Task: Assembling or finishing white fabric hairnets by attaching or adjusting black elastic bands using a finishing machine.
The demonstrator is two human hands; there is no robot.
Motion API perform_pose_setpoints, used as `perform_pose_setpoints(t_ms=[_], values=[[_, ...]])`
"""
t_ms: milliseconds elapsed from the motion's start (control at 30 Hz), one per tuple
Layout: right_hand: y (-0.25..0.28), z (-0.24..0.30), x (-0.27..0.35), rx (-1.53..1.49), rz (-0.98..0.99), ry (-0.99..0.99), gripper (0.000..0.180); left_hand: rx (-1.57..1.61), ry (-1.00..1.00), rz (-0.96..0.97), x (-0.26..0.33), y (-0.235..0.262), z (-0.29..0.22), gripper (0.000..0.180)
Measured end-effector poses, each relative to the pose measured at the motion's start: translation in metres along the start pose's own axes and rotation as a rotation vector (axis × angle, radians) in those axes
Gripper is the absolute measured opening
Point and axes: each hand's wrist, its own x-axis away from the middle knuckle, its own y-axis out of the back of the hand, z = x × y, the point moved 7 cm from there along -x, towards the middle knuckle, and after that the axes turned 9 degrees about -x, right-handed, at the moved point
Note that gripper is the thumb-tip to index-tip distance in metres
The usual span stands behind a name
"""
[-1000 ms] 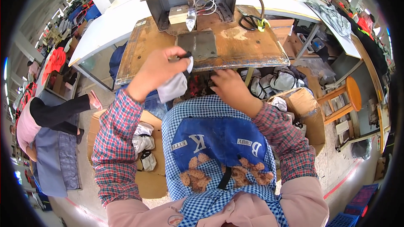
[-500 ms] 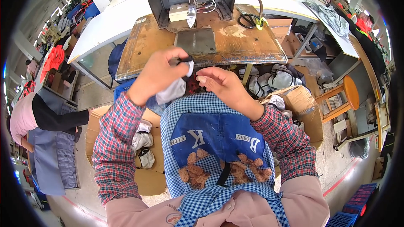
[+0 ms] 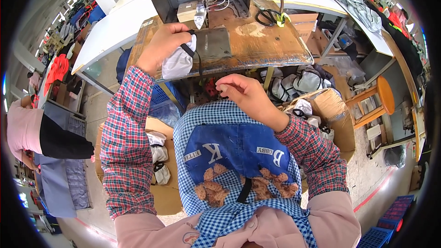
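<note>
Head view: your left hand (image 3: 161, 46) grips a white cloth piece (image 3: 178, 62) with a black strap (image 3: 187, 49), over the front edge of the worn wooden workbench (image 3: 271, 48). Your right hand (image 3: 243, 94) pinches shut below it, above your blue checked apron (image 3: 229, 156).

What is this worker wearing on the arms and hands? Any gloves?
No gloves: the left hand and right hand are bare. Both arms wear long red, white and blue plaid sleeves, buttoned close at the wrists, under pale pink upper sleeves.
</note>
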Motion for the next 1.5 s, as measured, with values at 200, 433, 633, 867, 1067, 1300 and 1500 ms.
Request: perform_pose_setpoints(t_ms=[200, 433, 633, 867, 1067, 1300, 1500], values=[[0.003, -0.003, 0.001, -0.021, -0.001, -0.024, 0.015, -0.009, 0.007, 0.032, -0.004, -0.006, -0.007, 0.017], [0.002, -0.002, 0.001, -0.054, 0.008, -0.021, 0.015, -0.004, -0.036, 0.017, -0.003, -0.007, -0.013, 0.016], [-0.001, 0.002, 0.0, -0.026, 0.024, -0.055, 0.017, -0.043, -0.04, 0.025, 0.007, -0.009, -0.013, 0.017], [-0.014, 0.013, -0.015, -0.072, -0.073, 0.1, 0.045, -0.26, -0.134, 0.037, 0.064, -0.044, -0.048, 0.034], [-0.019, 0.013, -0.006, -0.095, -0.018, -0.025, 0.033, 0.126, -0.018, 0.113, 0.089, -0.05, -0.027, 0.029], [-0.001, 0.014, -0.001, -0.813, 0.025, -0.233, 0.03, 0.134, 0.088, 0.228, 0.108, -0.056, -0.022, 0.029], [-0.002, -0.001, 0.006, -0.801, 0.216, -0.297, 0.036, 0.32, 0.172, 0.321, 0.118, -0.062, -0.029, 0.028]])
